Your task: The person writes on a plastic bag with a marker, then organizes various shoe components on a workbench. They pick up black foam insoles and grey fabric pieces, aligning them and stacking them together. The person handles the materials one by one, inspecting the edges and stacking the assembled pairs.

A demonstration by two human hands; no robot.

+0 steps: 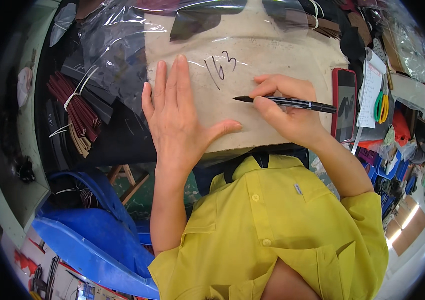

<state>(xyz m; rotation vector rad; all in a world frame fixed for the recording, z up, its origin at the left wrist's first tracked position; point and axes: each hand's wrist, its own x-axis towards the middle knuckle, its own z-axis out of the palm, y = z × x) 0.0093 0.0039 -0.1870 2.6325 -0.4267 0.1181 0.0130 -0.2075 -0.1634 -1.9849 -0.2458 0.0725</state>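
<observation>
My left hand (175, 115) lies flat on a beige board (272, 57), fingers stretched away from me and thumb out to the right. In my right hand (292, 107) is a black marker pen (305, 104), gripped between thumb and fingers. Its dark tip points left and is over the board, below some handwritten black marks (220, 70). Whether the tip touches the surface I cannot tell. Clear plastic sheeting (117, 50) covers the far part of the board and the area to its left.
Tied bundles of dark red strips (75, 105) lie at the left. Beside the board's right edge is a phone in a red case (344, 105), then a notepad (370, 85) and scissors with green and yellow handles (381, 107). A blue chair (90, 230) stands at lower left.
</observation>
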